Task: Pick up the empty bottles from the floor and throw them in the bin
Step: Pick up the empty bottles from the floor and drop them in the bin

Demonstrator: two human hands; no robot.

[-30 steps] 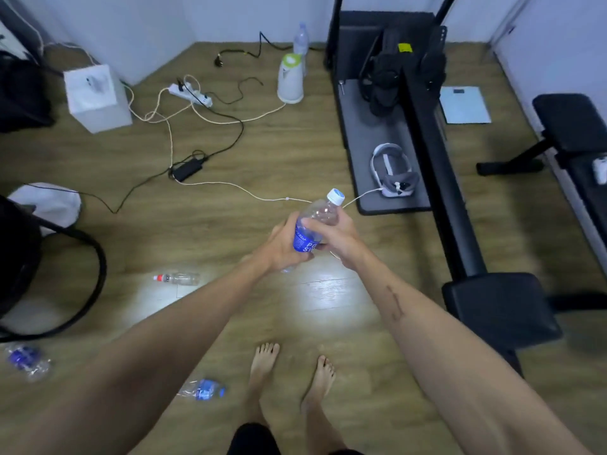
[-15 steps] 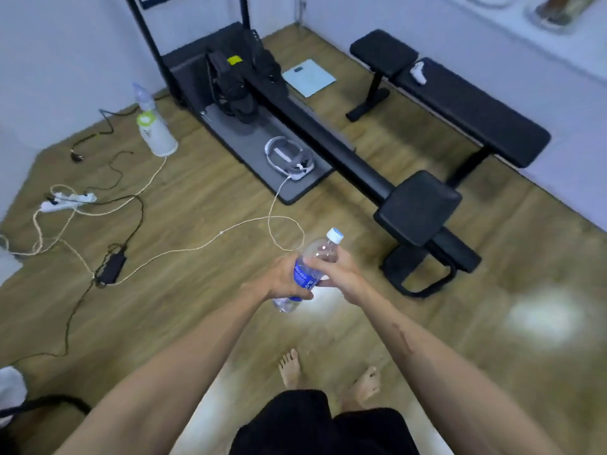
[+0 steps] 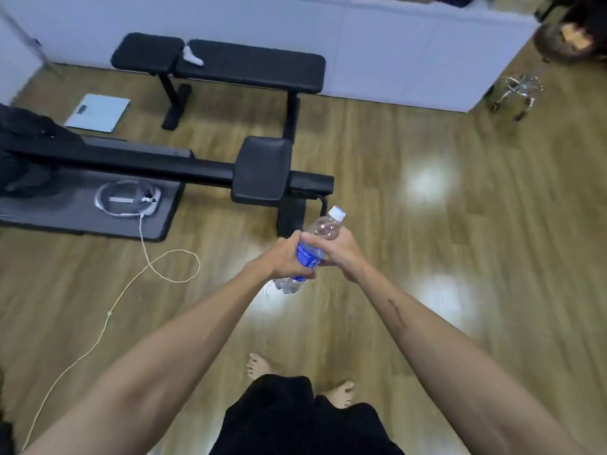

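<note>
Both hands meet on one clear plastic bottle [image 3: 310, 254] held out in front of the body above the floor; the left hand [image 3: 283, 261] wraps its fingers round the lower half, over the blue label, with the thumb lying across the front; the right hand [image 3: 338, 249] curls round the upper half just below the shoulder, its fingers crossing the clear plastic, so the two hands touch or nearly touch at the label; both are clamped on the bottle and neither is spread. Below them lies a wooden plank floor [image 3: 460, 257] with pale patches of reflected light; two bare feet [image 3: 259, 364] stand on it at the bottom middle, partly hidden by dark shorts [image 3: 295, 418]. A white wall [image 3: 394, 44] runs along the far edge of the floor; a black padded bench [image 3: 249, 67] stands against it with a small white object [image 3: 193, 57] lying on its pad; nearer, a second black bench [image 3: 259, 169] reaches in from the left edge; a grey mat [image 3: 82, 221] lies beside it on the left, carrying a white headset [image 3: 128, 198]; a pale cable [image 3: 147, 257] loops from the headset across the floor toward the bottom-left corner; a flat grey scale [image 3: 98, 113] lies near the far-left part of the floor; a chrome stand [image 3: 519, 90] sits toward the far-right corner. The bottle's long axis is tilted; its white cap [image 3: 337, 213] points up, away from the body and to the right, while its base points down toward the left forearm; it appears empty.
</note>
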